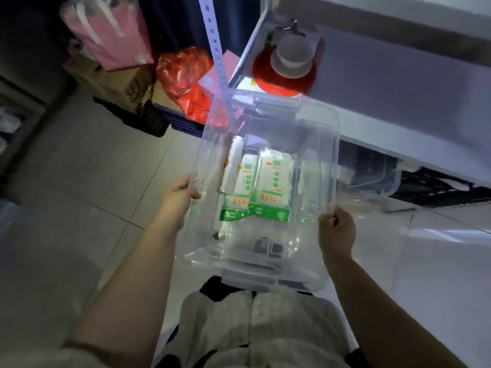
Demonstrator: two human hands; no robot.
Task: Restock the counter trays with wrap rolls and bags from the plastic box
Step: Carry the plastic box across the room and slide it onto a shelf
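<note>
I hold a clear plastic box (pixel 313 123) in the air in front of my body, above the tiled floor. My left hand (pixel 180 192) grips its left rim and my right hand (pixel 337 229) grips its right rim. Inside the box lie two green-and-white bag packs (pixel 273 187) side by side. A white wrap roll (pixel 233 160) lies along their left edge. The rest of the box floor is bare. No counter tray is clearly in view.
A white counter (pixel 398 83) runs along the right. A metal shelf post (pixel 212 43) stands ahead, with a red plastic bag (pixel 186 75), a pink bag (pixel 111 30), cardboard boxes (pixel 114 83) and dark crates (pixel 154 120) to its left. A red-and-grey object (pixel 289 65) sits beyond the box.
</note>
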